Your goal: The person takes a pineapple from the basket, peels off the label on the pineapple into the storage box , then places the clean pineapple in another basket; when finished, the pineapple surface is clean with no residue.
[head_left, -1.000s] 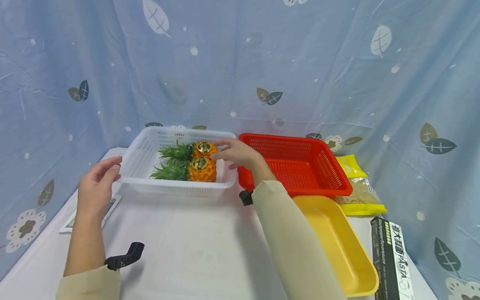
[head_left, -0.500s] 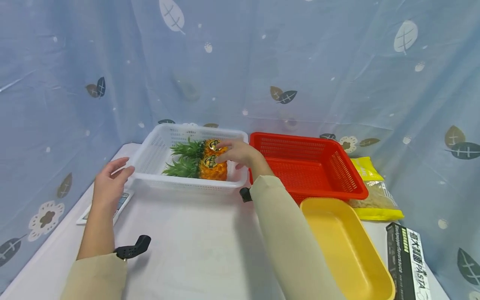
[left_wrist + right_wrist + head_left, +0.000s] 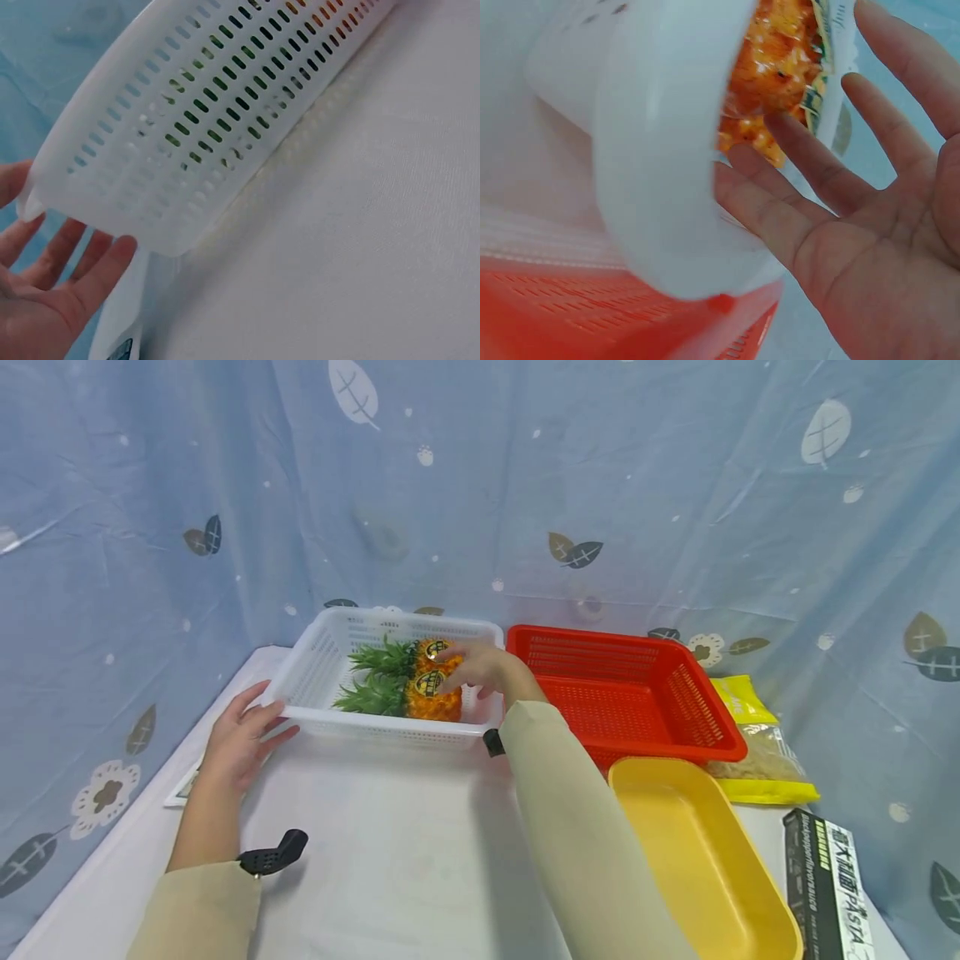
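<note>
Pineapples (image 3: 437, 702) side by side in the white basket (image 3: 375, 727), a hand at each end.
From my remote seat, I read my left hand (image 3: 242, 737) as pinching the near left corner, the rim between its digits, presumably to steady the basket. My right hand (image 3: 489, 668) hangs over the opposite end, fingers spread apart and gripping nothing; whether they brush the fruit I can't tell. Both leafy crowns point left, probably so the pair packs neatly, orange bodies toward the right hand.

Red basket (image 3: 622, 706), yellow tray (image 3: 693, 852), bag (image 3: 761, 747), pasta box (image 3: 828, 885), leaf-patterned blue curtain (image 3: 457, 518).
</note>
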A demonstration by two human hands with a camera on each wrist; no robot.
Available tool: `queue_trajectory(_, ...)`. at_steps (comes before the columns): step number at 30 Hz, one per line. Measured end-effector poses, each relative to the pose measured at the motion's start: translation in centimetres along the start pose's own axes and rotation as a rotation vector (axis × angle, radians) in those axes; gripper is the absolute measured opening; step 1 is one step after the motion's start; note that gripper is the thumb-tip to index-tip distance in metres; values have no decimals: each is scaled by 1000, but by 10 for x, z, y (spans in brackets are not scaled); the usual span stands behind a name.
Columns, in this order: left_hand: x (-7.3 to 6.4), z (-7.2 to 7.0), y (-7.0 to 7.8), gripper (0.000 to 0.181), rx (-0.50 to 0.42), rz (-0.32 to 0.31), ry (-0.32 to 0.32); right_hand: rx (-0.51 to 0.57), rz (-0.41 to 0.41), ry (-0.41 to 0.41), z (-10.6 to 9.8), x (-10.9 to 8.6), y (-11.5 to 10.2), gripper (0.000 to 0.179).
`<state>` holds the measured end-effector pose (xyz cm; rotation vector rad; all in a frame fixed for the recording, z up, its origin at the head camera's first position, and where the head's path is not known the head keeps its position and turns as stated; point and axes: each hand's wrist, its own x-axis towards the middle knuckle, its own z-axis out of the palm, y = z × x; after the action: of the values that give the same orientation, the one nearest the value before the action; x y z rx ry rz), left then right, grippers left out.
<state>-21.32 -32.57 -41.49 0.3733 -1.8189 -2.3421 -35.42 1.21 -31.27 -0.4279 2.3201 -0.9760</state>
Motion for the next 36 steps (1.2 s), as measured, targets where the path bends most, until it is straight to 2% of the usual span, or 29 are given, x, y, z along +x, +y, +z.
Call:
queue_trajectory(8,1,-3,-5,75,-24,35,-43,-55,13,-69,2,7,6,75)
queue_trajectory(20,1,0,-3,71,21,20,9,-61,75,-131,-2,4,-2,80)
queue_trajectory(28,-2,-1,-8,70,38,11,25,-58,197,-155,3,11,-6,87)
queue_trajectory(32,-3,-1,-9,70,59,29,34,-89,183,-161,6,14,-6,88)
queue_trajectory(36,-2,0,-7,70,75,45,33,-102,165,-132,7,16,-6,86)
